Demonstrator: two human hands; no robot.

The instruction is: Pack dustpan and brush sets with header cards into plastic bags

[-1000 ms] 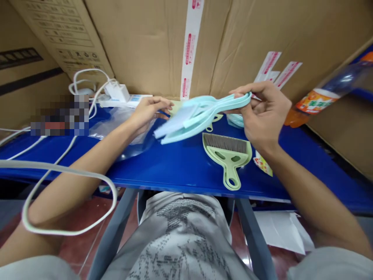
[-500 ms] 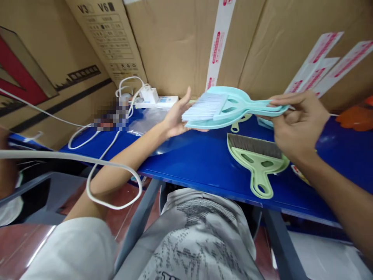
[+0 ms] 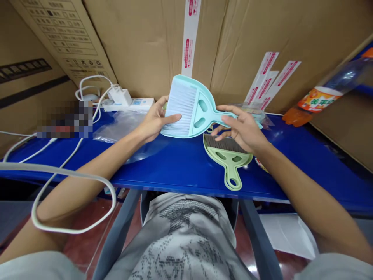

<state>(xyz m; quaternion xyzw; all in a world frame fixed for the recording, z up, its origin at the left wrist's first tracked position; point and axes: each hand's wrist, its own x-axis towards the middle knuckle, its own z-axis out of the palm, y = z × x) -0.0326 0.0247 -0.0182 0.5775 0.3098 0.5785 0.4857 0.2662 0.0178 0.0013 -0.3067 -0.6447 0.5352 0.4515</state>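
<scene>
A green brush set (image 3: 229, 157) lies on the bench (image 3: 180, 163). Up and left of it, the blue brush set (image 3: 195, 109) is held sideways, long handle pointing right. The right grip (image 3: 229, 123), nearer the green set, pinches that handle; the left grip (image 3: 169, 113) pinches the bristle end.

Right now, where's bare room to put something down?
Bare blue tabletop shows between the clear plastic bag and the pale-green plastic dustpan, and in front of the orange-labelled clear bottle. The left side is crowded with white cables.
</scene>
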